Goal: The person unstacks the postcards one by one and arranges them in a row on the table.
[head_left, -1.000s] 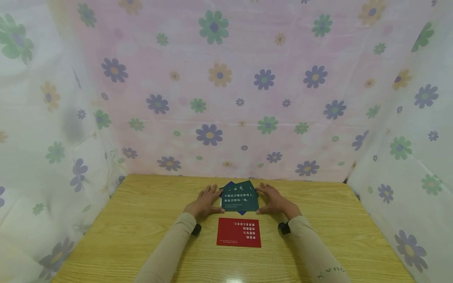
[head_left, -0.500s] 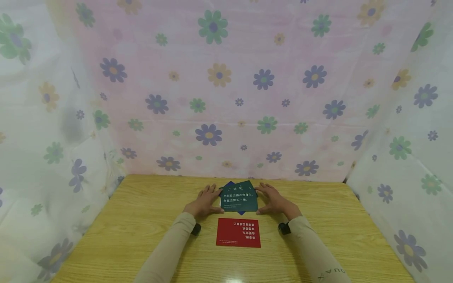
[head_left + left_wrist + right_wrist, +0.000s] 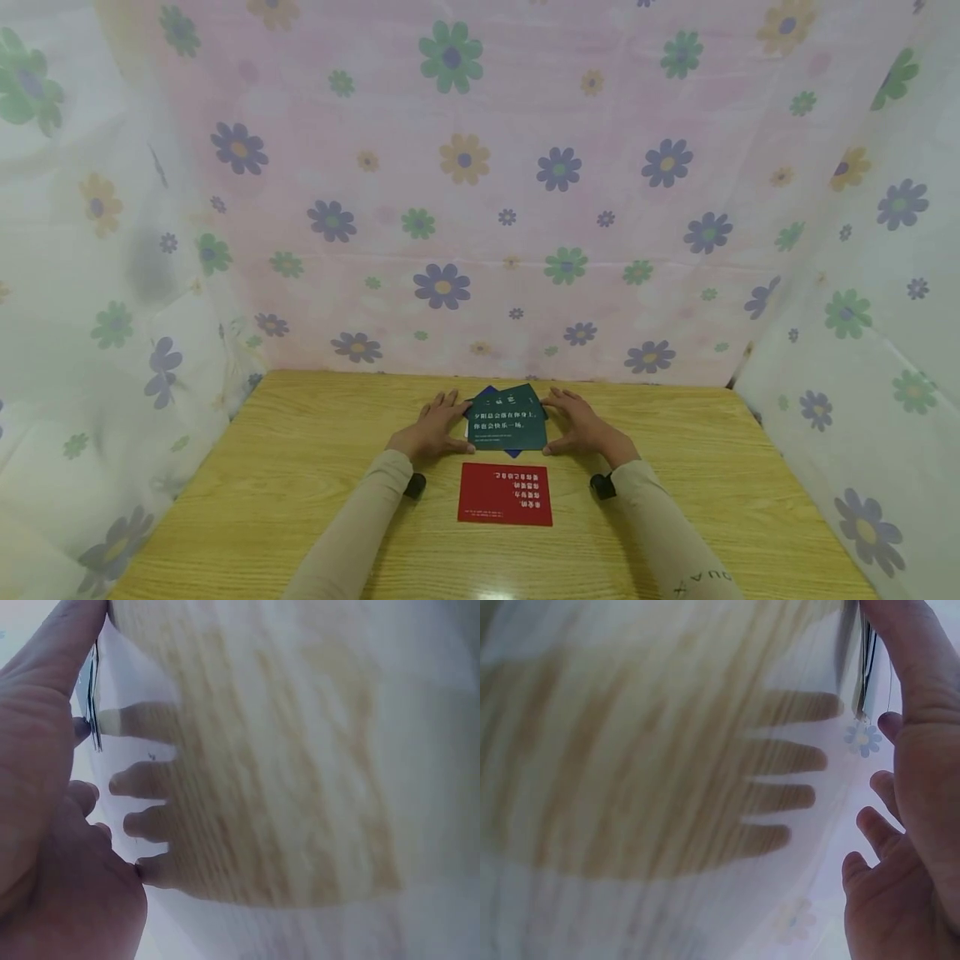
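Note:
A green card (image 3: 508, 429) with white printed lettering lies on top of a small, fanned stack near the table's far edge. Corners of a blue card (image 3: 513, 453) poke out from beneath it at top and bottom. My left hand (image 3: 431, 429) stands at the stack's left side, thumb by the lower corner and forefinger by the upper one. Mirroring it, my right hand (image 3: 585, 427) has thumb and forefinger at the right-hand corners. In both wrist views the other fingers (image 3: 881, 834) are extended, apart from the cards' thin edges (image 3: 95, 697). Nearer me lies a red card (image 3: 505, 494), its lettering upside down.
The wooden table (image 3: 262, 500) has a light grain and a glossy top. Flower-patterned cloth (image 3: 480, 208) hangs behind it and along both sides. A small black device (image 3: 602, 485) sits at my right wrist, and another (image 3: 415, 486) at my left.

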### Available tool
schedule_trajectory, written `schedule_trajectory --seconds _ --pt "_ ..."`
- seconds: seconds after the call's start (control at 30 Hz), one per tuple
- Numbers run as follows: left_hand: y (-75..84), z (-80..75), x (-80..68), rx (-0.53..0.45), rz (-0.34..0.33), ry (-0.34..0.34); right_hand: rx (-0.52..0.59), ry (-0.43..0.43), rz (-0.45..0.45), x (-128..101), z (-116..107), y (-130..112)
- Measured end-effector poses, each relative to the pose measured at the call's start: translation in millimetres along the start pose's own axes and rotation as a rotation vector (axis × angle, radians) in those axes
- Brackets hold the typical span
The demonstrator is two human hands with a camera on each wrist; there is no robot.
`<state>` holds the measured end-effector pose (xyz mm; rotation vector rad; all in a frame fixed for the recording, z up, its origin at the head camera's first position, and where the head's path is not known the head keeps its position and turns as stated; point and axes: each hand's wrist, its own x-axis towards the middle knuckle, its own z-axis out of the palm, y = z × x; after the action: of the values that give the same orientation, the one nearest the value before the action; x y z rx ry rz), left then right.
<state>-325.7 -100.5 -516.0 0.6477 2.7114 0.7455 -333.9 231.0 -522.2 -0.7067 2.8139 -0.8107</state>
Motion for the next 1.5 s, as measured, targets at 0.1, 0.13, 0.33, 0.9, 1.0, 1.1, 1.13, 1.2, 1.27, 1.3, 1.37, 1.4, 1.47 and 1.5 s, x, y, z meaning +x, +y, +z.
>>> schedule_trajectory --seconds 0.1,0.13,0.33,0.9,1.0,1.1,1.13,1.2,1.27,1.3,1.37,1.4,1.47,1.5 --pt "0.4 -0.9 -1.7 -0.019 0.005 -0.004 -0.005 0.001 0.000 -1 0 0" --pt "0.6 -1.3 -2.0 -0.025 0.009 -0.004 -0.008 0.001 0.000 -2 0 0" --pt "-1.5 -2.1 -2.5 -0.058 0.033 0.004 -0.030 0.014 -0.026 -3 0 1" --pt "-6.8 -1.1 -2.2 -0.042 0.086 0.012 -0.075 0.036 -0.044 -8 -1 -6" --pt "-5.5 -1.2 -4.0 -0.038 0.083 0.014 -0.083 0.051 -0.057 -9 -1 -6" --pt "-4.2 -1.2 -5.6 -0.027 0.081 0.014 -0.082 0.064 -0.071 -12 -1 -6" --pt "-3.7 -1.0 -6.1 -0.021 0.080 0.013 -0.080 0.070 -0.076 -12 -1 -7" --pt "-2.8 -0.9 -6.8 -0.014 0.087 0.017 -0.083 0.083 -0.089 -14 -1 -7" --pt "-2.3 -0.2 -7.1 -0.008 0.101 0.027 -0.078 0.088 -0.091 -16 -2 -8" --pt "-2.0 0.0 -7.2 -0.003 0.104 0.029 -0.074 0.091 -0.090 -17 -2 -9" --pt "-1.6 0.5 -7.1 0.014 0.114 0.031 -0.070 0.094 -0.094 -19 -2 -10" --pt "-1.3 0.6 -7.2 0.022 0.121 0.033 -0.069 0.098 -0.098 -20 -3 -11" --pt "0.2 0.4 -8.2 0.030 0.132 0.038 -0.073 0.107 -0.109 -22 -4 -13" --pt "1.2 0.2 -8.7 0.030 0.136 0.040 -0.084 0.114 -0.118 -24 -4 -14"
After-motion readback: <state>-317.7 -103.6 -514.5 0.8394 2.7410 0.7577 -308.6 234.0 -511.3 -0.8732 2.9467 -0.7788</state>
